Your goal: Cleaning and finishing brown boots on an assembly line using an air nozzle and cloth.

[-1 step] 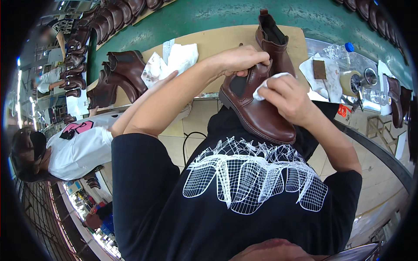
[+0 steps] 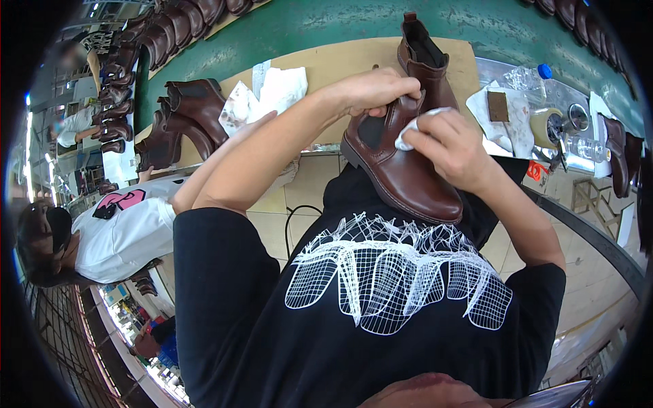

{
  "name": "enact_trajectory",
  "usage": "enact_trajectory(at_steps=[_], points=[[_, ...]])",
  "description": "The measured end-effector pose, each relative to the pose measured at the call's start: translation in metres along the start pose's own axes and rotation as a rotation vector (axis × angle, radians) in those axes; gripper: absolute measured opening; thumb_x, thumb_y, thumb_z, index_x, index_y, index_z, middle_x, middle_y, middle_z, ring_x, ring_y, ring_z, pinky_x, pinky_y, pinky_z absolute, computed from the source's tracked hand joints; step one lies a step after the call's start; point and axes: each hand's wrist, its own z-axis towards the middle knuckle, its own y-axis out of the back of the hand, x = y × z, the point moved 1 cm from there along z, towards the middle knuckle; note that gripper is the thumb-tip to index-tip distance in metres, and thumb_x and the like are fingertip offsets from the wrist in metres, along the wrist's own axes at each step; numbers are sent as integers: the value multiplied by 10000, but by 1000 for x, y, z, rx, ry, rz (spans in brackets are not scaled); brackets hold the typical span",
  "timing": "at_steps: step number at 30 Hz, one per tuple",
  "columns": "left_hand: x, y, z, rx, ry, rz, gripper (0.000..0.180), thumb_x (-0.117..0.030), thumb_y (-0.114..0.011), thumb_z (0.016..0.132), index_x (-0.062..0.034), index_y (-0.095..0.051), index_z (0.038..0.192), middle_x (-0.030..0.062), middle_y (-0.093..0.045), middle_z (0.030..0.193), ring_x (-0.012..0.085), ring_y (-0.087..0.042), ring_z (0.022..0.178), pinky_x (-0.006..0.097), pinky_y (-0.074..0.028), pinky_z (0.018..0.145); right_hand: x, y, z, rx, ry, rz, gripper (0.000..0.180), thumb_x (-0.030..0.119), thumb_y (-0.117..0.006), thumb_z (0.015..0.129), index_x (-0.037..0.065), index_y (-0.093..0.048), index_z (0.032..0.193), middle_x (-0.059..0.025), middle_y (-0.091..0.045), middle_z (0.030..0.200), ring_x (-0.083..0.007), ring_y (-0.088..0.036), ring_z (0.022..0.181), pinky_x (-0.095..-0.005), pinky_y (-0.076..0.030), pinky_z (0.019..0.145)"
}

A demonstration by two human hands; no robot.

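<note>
Two more brown boots (image 2: 183, 115) stand on the bench at the left beside crumpled white paper (image 2: 275, 92). The left hand (image 2: 374, 88) clasps the top of the brown leather boot (image 2: 401, 170) held against the chest, and the right hand (image 2: 449, 146) presses a white cloth (image 2: 411, 132) to its side. The boot looks stiff, fairly light and smooth enough to slip, so the collar seems the surest grip

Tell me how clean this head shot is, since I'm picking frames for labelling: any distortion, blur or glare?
Head view: strong fisheye, so the workbench edge bows and black corners ring the picture; the brown boot, left hand and right hand with its white cloth are sharp; soft highlights sit on the boot's toe; the rim at far left is smeared.
</note>
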Motion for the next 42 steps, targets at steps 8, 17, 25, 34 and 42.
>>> enact_trajectory(at_steps=[8, 17, 25, 34, 42], points=[[2, -2, 4, 12, -21, -34, 406, -450, -545, 869, -77, -699, 820, 4, -506, 533, 67, -410, 382, 255, -197, 325, 4, 2, 3, 30, -22, 24, 236, 105, -625, 760, 64, -649, 991, -82, -583, 954, -258, -608, 866, -372, -494, 760], [17, 0, 5, 86, -119, -168, 393, -439, -452, 930, -107, -654, 874, 0, -567, 624, 59, -380, 423, 235, -226, 372, -27, 18, -1, -272, -338, 60, 287, -81, -660, 767, 11, -653, 1039, -122, -631, 953, -291, -647, 854, -357, -525, 716], [10, -6, -1, 73, -140, -285, 444, -472, -485, 949, -108, -603, 724, -25, -511, 577, 63, -301, 391, 261, -189, 376, 7, 18, -6, -149, -442, 354, 308, -22, -735, 741, 61, -686, 1033, -111, -619, 964, -275, -634, 837, -338, -504, 713], [17, -9, 10, 133, -129, -349, 399, -437, -483, 961, -113, -592, 754, -57, -436, 571, 47, -253, 411, 258, -168, 392, 10, -3, 3, 26, -278, 323, 251, -37, -724, 730, 77, -687, 950, -83, -584, 913, -266, -617, 825, -354, -495, 689], [24, -13, 17, 132, -88, -407, 431, -481, -474, 962, -109, -629, 809, -56, -469, 593, 46, -289, 418, 237, -188, 396, -23, 3, 3, -279, -486, 339, 308, -84, -727, 693, 53, -706, 967, -110, -652, 959, -266, -669, 881, -333, -523, 738]])
